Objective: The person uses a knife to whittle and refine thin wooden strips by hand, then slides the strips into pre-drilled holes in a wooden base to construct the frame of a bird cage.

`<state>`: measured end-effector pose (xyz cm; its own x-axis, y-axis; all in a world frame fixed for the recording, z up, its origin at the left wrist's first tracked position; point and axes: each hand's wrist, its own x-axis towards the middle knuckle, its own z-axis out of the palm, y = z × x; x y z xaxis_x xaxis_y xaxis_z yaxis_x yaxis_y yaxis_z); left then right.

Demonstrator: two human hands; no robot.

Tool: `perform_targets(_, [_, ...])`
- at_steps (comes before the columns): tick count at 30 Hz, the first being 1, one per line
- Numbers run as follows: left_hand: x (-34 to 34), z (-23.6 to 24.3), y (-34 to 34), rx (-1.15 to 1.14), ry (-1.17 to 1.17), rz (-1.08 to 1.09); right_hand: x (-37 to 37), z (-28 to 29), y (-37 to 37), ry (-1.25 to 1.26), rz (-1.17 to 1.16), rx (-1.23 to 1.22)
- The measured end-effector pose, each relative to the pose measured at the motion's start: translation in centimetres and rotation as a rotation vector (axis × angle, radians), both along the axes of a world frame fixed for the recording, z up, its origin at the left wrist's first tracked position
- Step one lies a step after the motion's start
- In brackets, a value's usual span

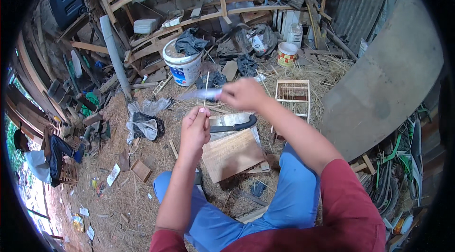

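Pinched upright in my left hand (195, 124) is a thin, pale wooden stick (207, 80). My right hand (244, 94) is closed on a knife (196, 94), whose blade is smeared by motion and crosses the stick just above my left fingers. Whether the blade touches the stick I cannot tell. Below my hands, a wooden board (232, 156) lies between my knees. Against its far side rests a large blade with a curved black handle (239, 125). Right of it stands a small open frame of thin wooden strips (307, 92).
A white bucket (184, 69) with black plastic on top and a red-yellow tub (287, 55) stand beyond my hands. A big grey sheet (384, 76) leans at right. Straw and shavings cover the floor (137, 204). Another person (40, 162) sits at far left.
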<state>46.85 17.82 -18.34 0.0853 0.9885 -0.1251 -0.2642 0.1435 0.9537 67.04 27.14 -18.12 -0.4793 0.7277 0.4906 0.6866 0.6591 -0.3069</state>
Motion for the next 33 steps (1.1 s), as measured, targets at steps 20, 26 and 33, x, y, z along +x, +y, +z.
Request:
perform_targets(20, [-2.2,-0.4,1.1,0.028,0.050,0.056,-2.4,-0.4,0.2,-0.083,0.128,0.072])
perform_targets(26, [-2.8,0.2,1.7,0.040,0.076,0.073,-2.0,0.1,2.1,-0.098,0.091,0.057])
perform_targets(33, [-2.4,0.6,0.2,0.081,0.062,-0.081,0.1,-1.1,1.8,0.195,-0.196,-0.227])
